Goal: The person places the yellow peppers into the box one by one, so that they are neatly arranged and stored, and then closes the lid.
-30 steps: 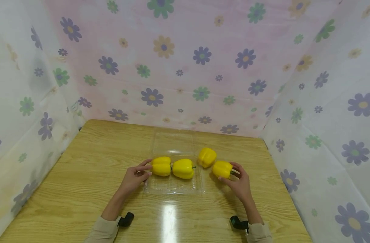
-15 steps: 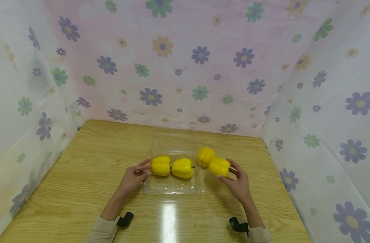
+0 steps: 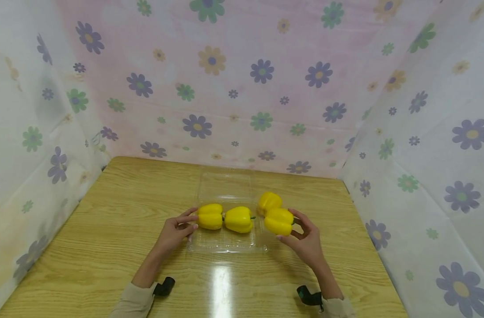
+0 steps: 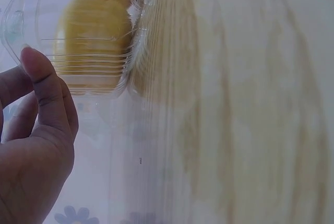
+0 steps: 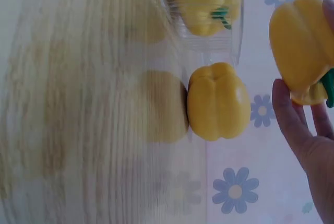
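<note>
A clear plastic clamshell container (image 3: 230, 248) lies open on the table. Inside its tray are two yellow bell peppers, a left one (image 3: 210, 217) and a right one (image 3: 238, 219) with its green stem pointing right. My left hand (image 3: 176, 232) pinches the tray's left rim; in the left wrist view the thumb lies against the clear edge. My right hand (image 3: 307, 243) grips another yellow bell pepper (image 5: 300, 44) around its stem end, raised off the table just right of the container. A further yellow bell pepper (image 5: 218, 102) sits on the table beside the tray, partly hidden behind the held one in the head view.
The container's transparent lid (image 3: 226, 183) is folded back toward the rear. Beneath everything is a wood-grain table (image 3: 138, 194). Flower-print sheets (image 3: 234, 119) enclose the table's back and sides.
My right hand has lifted its bell pepper and carried it leftward to the container's right edge, in front of the pepper on the table. My left hand stays at the rim.
</note>
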A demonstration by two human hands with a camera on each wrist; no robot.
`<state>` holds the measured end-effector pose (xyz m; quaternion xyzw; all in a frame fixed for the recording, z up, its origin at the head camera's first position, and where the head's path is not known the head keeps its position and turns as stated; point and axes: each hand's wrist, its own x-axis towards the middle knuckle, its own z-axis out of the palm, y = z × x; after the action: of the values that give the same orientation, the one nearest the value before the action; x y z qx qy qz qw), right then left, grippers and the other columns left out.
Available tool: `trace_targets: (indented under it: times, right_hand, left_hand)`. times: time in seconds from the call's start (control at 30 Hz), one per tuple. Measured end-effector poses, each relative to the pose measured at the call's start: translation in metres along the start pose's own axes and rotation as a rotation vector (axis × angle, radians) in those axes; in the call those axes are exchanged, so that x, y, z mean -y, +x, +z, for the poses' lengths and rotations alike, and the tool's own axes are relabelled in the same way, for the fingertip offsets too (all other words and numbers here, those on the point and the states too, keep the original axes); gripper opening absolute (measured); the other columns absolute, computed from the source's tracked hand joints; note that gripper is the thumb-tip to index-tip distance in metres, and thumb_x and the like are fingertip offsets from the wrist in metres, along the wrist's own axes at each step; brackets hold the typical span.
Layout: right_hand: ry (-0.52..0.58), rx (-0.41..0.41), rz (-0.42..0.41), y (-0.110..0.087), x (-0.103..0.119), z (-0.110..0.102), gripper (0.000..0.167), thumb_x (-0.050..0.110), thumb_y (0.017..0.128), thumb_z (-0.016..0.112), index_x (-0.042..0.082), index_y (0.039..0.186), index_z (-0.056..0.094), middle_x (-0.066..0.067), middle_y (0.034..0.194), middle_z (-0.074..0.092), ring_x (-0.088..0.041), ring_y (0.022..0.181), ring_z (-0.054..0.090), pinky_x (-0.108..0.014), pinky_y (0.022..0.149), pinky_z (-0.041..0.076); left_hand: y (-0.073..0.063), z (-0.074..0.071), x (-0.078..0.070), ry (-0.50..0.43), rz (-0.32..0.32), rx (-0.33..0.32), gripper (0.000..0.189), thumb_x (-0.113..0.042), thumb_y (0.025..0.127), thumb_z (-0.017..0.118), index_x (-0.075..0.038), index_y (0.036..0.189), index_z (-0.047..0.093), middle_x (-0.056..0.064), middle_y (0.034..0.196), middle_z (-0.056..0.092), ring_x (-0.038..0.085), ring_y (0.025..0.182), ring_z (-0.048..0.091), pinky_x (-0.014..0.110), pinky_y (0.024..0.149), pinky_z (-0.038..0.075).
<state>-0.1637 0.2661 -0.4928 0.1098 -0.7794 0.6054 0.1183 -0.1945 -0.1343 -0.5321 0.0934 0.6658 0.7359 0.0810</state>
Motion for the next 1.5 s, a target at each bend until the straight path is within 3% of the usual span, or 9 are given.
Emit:
trace_targets:
  times: [0.13,0.33,0.57,0.93,1.27,1.5]
  right_hand:
    - [0.023,0.095,-0.074,-0.003,-0.001,0.006,0.076,-0.013,0.073,0.084,-0.002,0.142,0.054,-0.013,0.137,0.056,-0.012,0.117,0.059,-0.027,0.087,0.059]
    - [0.047,0.141,-0.106,-0.005,-0.003,0.016,0.075,-0.011,0.075,0.084,0.001,0.142,0.054,-0.013,0.138,0.056,-0.012,0.118,0.058,-0.028,0.088,0.059]
    - [0.08,0.186,-0.084,-0.01,-0.002,0.026,0.075,-0.007,0.076,0.085,0.004,0.143,0.054,-0.011,0.142,0.054,-0.013,0.122,0.057,-0.031,0.09,0.059]
    - [0.09,0.23,-0.107,-0.008,-0.004,0.047,0.075,-0.007,0.077,0.085,-0.002,0.143,0.051,-0.017,0.142,0.055,-0.014,0.121,0.058,-0.033,0.088,0.06]
    - [0.124,0.269,-0.068,-0.007,-0.001,0.06,0.075,-0.003,0.078,0.085,0.009,0.145,0.054,-0.011,0.142,0.055,-0.022,0.124,0.058,-0.038,0.087,0.061]
    - [0.138,0.293,-0.052,-0.007,0.0,0.068,0.074,-0.004,0.079,0.084,0.001,0.145,0.051,-0.019,0.145,0.051,-0.017,0.123,0.059,-0.038,0.086,0.061]
  left_hand:
    - [0.0,0.0,0.0,-0.003,0.001,0.002,0.036,0.003,0.097,0.064,0.016,0.13,0.06,0.021,0.16,0.037,0.011,0.068,0.057,0.022,0.055,0.051]
    - [0.0,0.0,0.002,-0.009,0.012,0.012,0.036,0.004,0.097,0.064,0.018,0.13,0.059,0.024,0.16,0.036,0.01,0.065,0.055,0.022,0.055,0.051]
    - [0.0,0.0,0.001,0.006,0.004,0.0,0.035,0.004,0.097,0.064,0.017,0.129,0.06,0.023,0.16,0.036,0.01,0.063,0.054,0.022,0.055,0.052]
    - [0.0,-0.001,0.004,-0.005,0.009,-0.003,0.034,0.004,0.097,0.064,0.018,0.127,0.061,0.022,0.16,0.036,0.009,0.062,0.054,0.02,0.054,0.052]
    - [0.0,0.0,0.003,-0.008,0.017,0.0,0.033,0.004,0.097,0.064,0.017,0.127,0.062,0.022,0.16,0.038,0.01,0.065,0.055,0.022,0.054,0.052]
    - [0.001,0.0,0.005,-0.022,0.017,-0.004,0.032,0.005,0.097,0.064,0.017,0.127,0.062,0.021,0.159,0.038,0.009,0.061,0.053,0.021,0.054,0.05]
